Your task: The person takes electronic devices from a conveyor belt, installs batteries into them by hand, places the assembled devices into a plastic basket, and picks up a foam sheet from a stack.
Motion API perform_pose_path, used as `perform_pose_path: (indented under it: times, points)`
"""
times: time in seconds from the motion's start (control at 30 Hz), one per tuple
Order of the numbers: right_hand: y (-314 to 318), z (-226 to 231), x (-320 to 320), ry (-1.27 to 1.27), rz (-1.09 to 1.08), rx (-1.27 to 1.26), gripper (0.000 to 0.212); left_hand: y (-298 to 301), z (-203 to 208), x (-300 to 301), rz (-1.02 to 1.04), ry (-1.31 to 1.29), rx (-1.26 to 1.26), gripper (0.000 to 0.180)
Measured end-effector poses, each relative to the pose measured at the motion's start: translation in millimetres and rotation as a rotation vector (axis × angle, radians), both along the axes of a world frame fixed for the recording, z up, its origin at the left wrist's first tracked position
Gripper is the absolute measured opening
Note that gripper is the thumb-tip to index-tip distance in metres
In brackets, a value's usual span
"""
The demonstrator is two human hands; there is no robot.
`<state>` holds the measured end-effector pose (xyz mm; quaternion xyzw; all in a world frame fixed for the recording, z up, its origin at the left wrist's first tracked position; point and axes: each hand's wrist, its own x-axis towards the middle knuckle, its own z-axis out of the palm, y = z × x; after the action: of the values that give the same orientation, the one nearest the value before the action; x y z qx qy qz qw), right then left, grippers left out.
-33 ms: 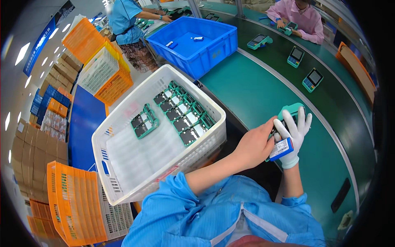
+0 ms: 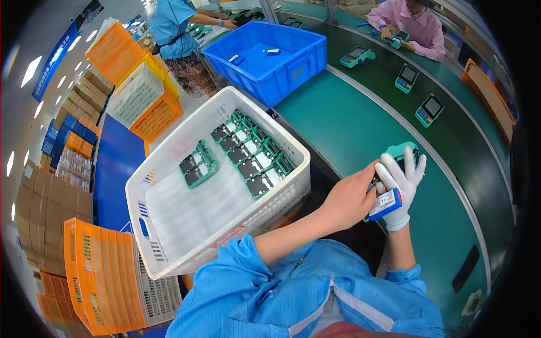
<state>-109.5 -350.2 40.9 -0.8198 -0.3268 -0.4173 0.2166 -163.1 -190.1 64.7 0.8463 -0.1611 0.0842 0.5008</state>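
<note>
While the bare left hand (image 2: 350, 197) curled against the green terminal (image 2: 403, 152), its pinch hidden, the gloved right hand (image 2: 401, 183) spread its fingers across it, above the desk's (image 2: 332, 112) near edge. The blue battery (image 2: 385, 204) beside that palm looked light, stiff, slick; its long sides seemed the safest hold.

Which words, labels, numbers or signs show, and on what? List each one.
White label on the blue pack by the right hand: print mostly too small; not copied.
Blue sign: slanted characters, not copied.
Blue bin: wall marking, too blurred to read.
Nearest handheld terminal on the green surface: key markings too small to read.
</note>
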Motion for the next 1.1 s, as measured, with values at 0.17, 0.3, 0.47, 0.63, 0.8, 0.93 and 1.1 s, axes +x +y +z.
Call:
perform_pose_path:
  times: [0.17, 0.3, 0.47, 0.63, 0.8, 0.93, 1.1]
  points:
    - [10, 19, -14, 0.233, 0.109, 0.064, 0.019, 1, -4, -1, -0.028, 0.029, -0.179, 0.047]
    - [11, 22, -11, 0.176, 0.195, 0.181, 0.018, 6, 21, -6, -0.029, 0.036, -0.133, 0.046]
    - [36, 47, -6, 0.086, 0.175, 0.08, 0.033, 24, 38, -10, 0.004, -0.008, -0.097, 0.052]
    - [44, 45, 9, -0.066, 0.127, -0.004, 0.053, 28, 43, -22, 0.09, -0.014, -0.032, 0.054]
    - [50, 59, -17, 0.083, -0.017, -0.249, 0.035, 43, 21, -21, 0.107, -0.123, -0.166, 0.05]
    - [30, 67, -4, 0.46, 0.919, 1.211, 0.048, 75, 3, -24, 0.126, 0.183, -0.489, 0.044]
    - [-15, 33, 22, 0.79, 0.897, 0.938, 0.044, 195, 6, -70, 0.307, 0.278, -0.699, 0.045]
